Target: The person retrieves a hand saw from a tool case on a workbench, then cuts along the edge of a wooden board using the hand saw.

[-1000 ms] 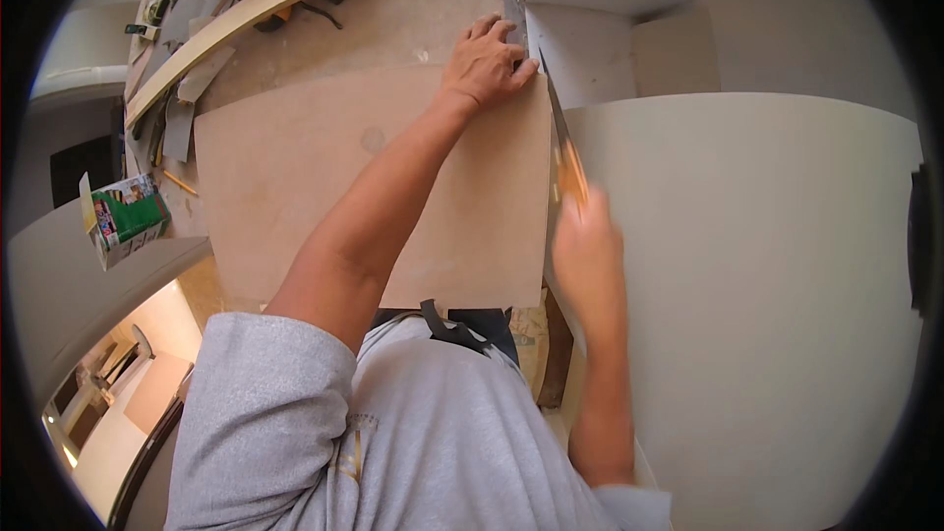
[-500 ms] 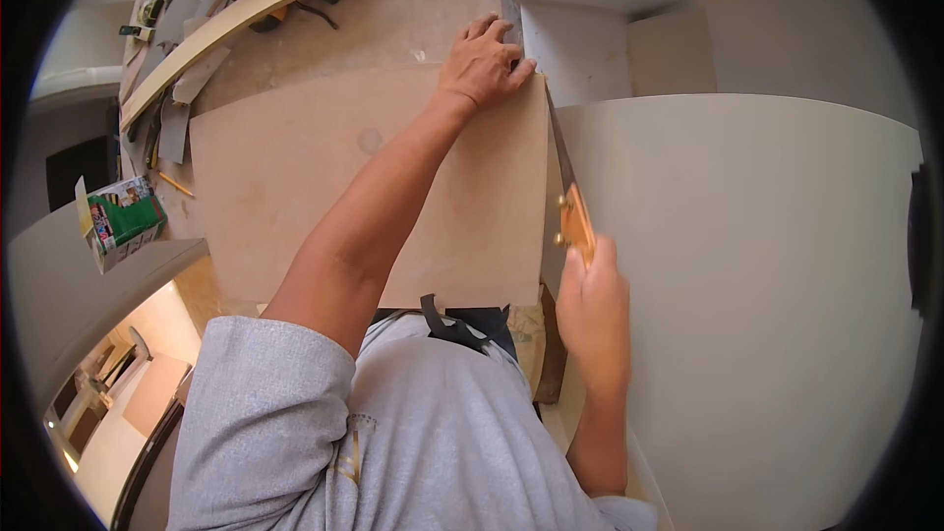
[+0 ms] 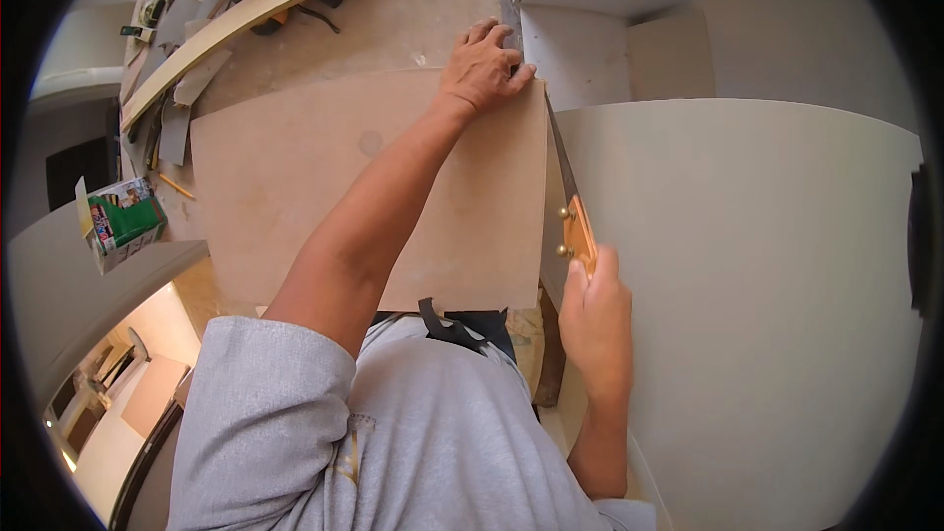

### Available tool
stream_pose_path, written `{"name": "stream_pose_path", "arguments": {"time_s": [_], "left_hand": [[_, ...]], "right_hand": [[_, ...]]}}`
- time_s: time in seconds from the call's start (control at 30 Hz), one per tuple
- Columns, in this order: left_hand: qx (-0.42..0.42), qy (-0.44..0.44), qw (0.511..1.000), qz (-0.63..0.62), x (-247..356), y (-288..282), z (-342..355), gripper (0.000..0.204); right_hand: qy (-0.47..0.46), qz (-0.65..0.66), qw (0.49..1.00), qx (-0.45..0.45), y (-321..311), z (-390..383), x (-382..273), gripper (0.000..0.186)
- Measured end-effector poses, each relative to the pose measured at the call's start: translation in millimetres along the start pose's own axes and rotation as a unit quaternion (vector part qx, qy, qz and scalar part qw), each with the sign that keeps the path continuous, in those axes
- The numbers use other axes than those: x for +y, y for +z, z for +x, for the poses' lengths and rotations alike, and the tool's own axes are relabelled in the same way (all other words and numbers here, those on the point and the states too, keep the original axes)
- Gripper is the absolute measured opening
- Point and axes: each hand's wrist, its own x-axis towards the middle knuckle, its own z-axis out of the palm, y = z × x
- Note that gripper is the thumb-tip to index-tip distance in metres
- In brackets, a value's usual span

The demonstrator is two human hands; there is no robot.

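Observation:
A hand saw with an orange wooden handle and round brass-coloured bolts is gripped in my right hand. Its narrow blade runs away from me along the right edge of a thin light-brown board, meeting it near the far right corner. On that corner rests my left hand, fingers apart and bent over the far edge, holding nothing. My left forearm crosses above the board. How deep the blade sits in the board cannot be made out.
A large pale panel stands close on the right. Beyond the board, a long wooden strip lies among offcuts and tools on the worktop. To the left are a pencil and a green-and-white box.
My right hand has drawn the saw slightly toward me. The left hand stays at the board's corner, almost unmoved.

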Motion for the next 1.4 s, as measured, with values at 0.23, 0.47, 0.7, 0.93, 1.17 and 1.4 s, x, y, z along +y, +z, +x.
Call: {"name": "stream_pose_path", "arguments": {"time_s": [0.23,0.47,0.7,0.93,1.17,1.4], "left_hand": [[-0.005,0.001,1.0,0.007,0.7,-2.8,0.0,0.038],[0.032,0.006,0.999,-0.015,1.3,-0.8,0.0,0.037],[0.019,0.01,1.0,-0.009,-1.9,0.6,0.7,0.038],[0.013,-0.001,1.0,-0.004,3.3,-4.1,-0.2,0.035],[0.013,0.006,1.0,0.0,-0.3,-0.1,-0.6,0.036],[0.017,0.008,1.0,-0.005,1.8,-3.4,-1.5,0.038]], "right_hand": [[-0.166,-0.027,0.98,0.109,35.0,159.0,-58.5,0.034],[-0.052,0.02,0.998,0.031,13.1,71.3,-23.7,0.035],[-0.063,0.009,0.997,0.039,18.2,54.2,-21.7,0.032],[-0.118,-0.03,0.989,0.084,26.8,147.4,-48.6,0.037],[-0.013,0.011,1.0,0.016,12.1,-0.4,-6.1,0.028],[-0.153,-0.019,0.981,0.119,37.5,160.8,-50.3,0.033]]}}
